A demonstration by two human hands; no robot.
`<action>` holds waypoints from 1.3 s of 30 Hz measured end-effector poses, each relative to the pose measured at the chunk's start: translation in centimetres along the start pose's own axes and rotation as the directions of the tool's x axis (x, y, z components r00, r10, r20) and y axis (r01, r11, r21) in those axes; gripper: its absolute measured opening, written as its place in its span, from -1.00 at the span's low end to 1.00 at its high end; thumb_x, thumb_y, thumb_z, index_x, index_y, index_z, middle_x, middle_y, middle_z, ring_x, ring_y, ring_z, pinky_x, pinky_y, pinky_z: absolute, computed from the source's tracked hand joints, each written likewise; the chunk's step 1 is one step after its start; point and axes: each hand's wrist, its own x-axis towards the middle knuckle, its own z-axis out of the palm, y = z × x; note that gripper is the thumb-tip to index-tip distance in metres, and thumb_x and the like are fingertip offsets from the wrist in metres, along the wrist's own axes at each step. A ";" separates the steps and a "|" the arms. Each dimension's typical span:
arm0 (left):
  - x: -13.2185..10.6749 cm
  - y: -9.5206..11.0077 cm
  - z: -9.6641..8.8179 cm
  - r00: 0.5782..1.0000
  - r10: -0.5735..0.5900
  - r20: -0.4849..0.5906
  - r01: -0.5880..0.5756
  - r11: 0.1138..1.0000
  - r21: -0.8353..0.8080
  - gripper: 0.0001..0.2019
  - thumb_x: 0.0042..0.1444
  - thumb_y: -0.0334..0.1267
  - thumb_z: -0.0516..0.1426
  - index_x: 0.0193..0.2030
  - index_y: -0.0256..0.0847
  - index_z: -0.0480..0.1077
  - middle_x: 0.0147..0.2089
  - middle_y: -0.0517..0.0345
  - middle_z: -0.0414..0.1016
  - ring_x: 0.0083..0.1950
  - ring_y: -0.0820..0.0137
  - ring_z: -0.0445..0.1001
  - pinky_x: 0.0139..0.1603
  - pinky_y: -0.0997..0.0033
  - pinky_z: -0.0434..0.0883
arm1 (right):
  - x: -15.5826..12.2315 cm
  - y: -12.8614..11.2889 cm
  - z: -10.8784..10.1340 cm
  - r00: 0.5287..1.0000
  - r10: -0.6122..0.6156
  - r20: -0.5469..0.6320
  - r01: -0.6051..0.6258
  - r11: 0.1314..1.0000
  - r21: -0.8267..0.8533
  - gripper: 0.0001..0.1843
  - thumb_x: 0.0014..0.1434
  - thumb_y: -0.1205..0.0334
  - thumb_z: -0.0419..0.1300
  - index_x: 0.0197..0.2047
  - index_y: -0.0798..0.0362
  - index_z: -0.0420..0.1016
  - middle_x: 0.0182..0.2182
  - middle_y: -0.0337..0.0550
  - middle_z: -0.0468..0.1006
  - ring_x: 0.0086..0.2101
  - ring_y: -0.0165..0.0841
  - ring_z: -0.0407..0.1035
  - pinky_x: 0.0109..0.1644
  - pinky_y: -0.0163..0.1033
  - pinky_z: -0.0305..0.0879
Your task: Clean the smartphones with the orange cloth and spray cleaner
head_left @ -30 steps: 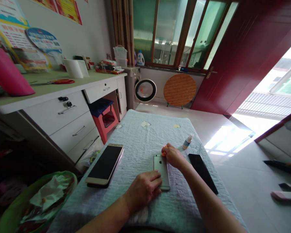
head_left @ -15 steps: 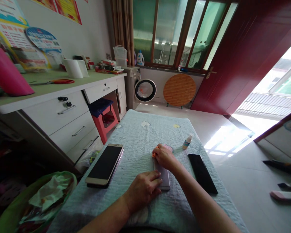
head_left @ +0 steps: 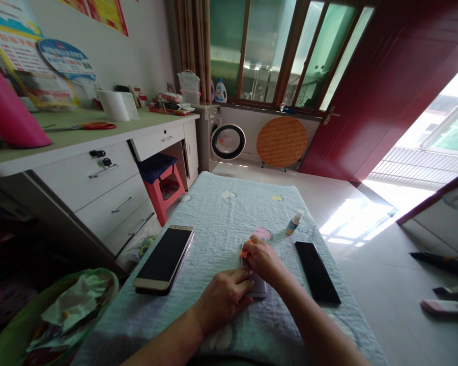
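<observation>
A silver phone [head_left: 258, 290] lies face down on a pale blue quilted cloth [head_left: 221, 213]. My left hand [head_left: 223, 300] presses on its near end, fingers curled over the edge. My right hand [head_left: 262, 262] rests on the phone's middle, pinched on a small orange piece [head_left: 245, 251] that pokes out past the fingertips; most of the phone is hidden under both hands. A gold phone [head_left: 165, 258] lies face up to the left. A black phone [head_left: 317, 271] lies to the right.
A small dropper bottle [head_left: 293, 222] and a pink patch [head_left: 261, 233] sit beyond the hands. A green bin [head_left: 7, 330] with crumpled paper stands at lower left. White drawers [head_left: 99, 188], a red stool [head_left: 166, 188] and a washing machine [head_left: 223, 140] line the left wall.
My right hand has slid with the orange piece from the phone's far end toward me, over its middle. The left hand has stayed put. The pink patch is uncovered.
</observation>
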 end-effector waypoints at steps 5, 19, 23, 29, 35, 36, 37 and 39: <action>-0.1 0.0 0.0 1.000 -0.020 0.012 0.020 1.000 0.017 -0.74 0.25 -0.21 0.18 0.04 -0.19 0.47 0.13 -0.02 0.51 0.12 0.17 0.50 0.13 0.17 0.46 | 1.8 -0.2 0.1 0.997 0.050 -0.066 -0.056 0.995 -0.086 -0.73 0.30 0.34 0.03 -0.21 0.02 0.58 -0.21 -0.12 0.46 -0.23 -0.36 0.34 -0.20 -0.32 0.13; -0.1 0.0 0.0 0.999 -0.039 0.034 0.039 0.999 -0.017 -0.73 0.21 -0.27 0.20 0.05 -0.17 0.44 0.16 0.04 0.47 0.13 0.18 0.47 0.16 0.20 0.42 | 1.2 0.5 0.7 0.975 0.144 -0.167 -0.158 0.985 -0.071 -0.76 0.30 0.30 0.07 -0.25 0.00 0.58 -0.20 -0.12 0.47 -0.17 -0.35 0.33 -0.17 -0.34 0.15; 0.0 0.2 -0.1 0.998 -0.046 0.035 0.047 0.998 -0.038 -0.74 0.21 -0.26 0.21 0.03 -0.17 0.45 0.09 0.06 0.51 0.09 0.18 0.48 0.13 0.21 0.43 | 0.5 -0.3 1.0 0.996 0.022 -0.083 -0.025 0.999 -0.030 -0.75 0.27 0.36 0.07 -0.24 -0.01 0.59 -0.21 -0.18 0.48 -0.25 -0.42 0.36 -0.22 -0.37 0.15; 0.1 0.3 -0.2 0.996 -0.062 0.061 0.066 0.996 -0.065 -0.74 0.20 -0.27 0.22 0.03 -0.15 0.44 0.02 0.11 0.52 0.04 0.20 0.49 0.09 0.22 0.43 | 0.3 -0.6 1.4 0.998 -0.023 -0.053 0.024 1.000 0.018 -0.76 0.24 0.36 0.10 -0.26 -0.04 0.60 -0.23 -0.22 0.48 -0.27 -0.44 0.37 -0.25 -0.37 0.15; -0.1 0.1 -0.3 0.998 -0.042 0.042 0.045 0.997 -0.062 -0.65 0.18 -0.30 0.23 0.11 -0.15 0.39 0.16 0.06 0.47 0.16 0.20 0.45 0.18 0.23 0.39 | 1.6 0.1 1.3 0.989 0.072 -0.131 -0.080 0.996 -0.051 -0.74 0.31 0.26 0.07 -0.17 -0.07 0.61 -0.19 -0.15 0.47 -0.19 -0.37 0.36 -0.18 -0.34 0.16; -0.1 0.1 -0.2 0.998 -0.041 0.039 0.043 0.997 -0.057 -0.66 0.18 -0.29 0.23 0.10 -0.16 0.39 0.16 0.05 0.47 0.16 0.20 0.45 0.18 0.22 0.39 | 1.8 0.2 1.3 0.986 0.085 -0.142 -0.094 0.994 -0.059 -0.74 0.31 0.26 0.07 -0.18 -0.06 0.61 -0.19 -0.15 0.47 -0.19 -0.36 0.35 -0.17 -0.33 0.15; -0.1 0.0 -0.2 0.999 -0.040 0.036 0.042 0.998 -0.052 -0.68 0.19 -0.27 0.23 0.09 -0.17 0.39 0.16 0.03 0.47 0.16 0.19 0.45 0.18 0.22 0.39 | 2.0 0.3 1.2 0.984 0.097 -0.151 -0.108 0.992 -0.067 -0.74 0.32 0.25 0.06 -0.19 -0.05 0.61 -0.20 -0.14 0.46 -0.18 -0.36 0.34 -0.17 -0.33 0.15; -0.2 -0.1 -0.1 0.999 -0.040 0.036 0.042 0.998 -0.041 -0.71 0.20 -0.25 0.22 0.06 -0.18 0.41 0.15 0.02 0.48 0.15 0.19 0.46 0.18 0.21 0.40 | 2.1 0.5 1.0 0.981 0.114 -0.158 -0.128 0.989 -0.080 -0.73 0.32 0.25 0.06 -0.22 -0.04 0.61 -0.21 -0.13 0.46 -0.17 -0.34 0.32 -0.16 -0.32 0.13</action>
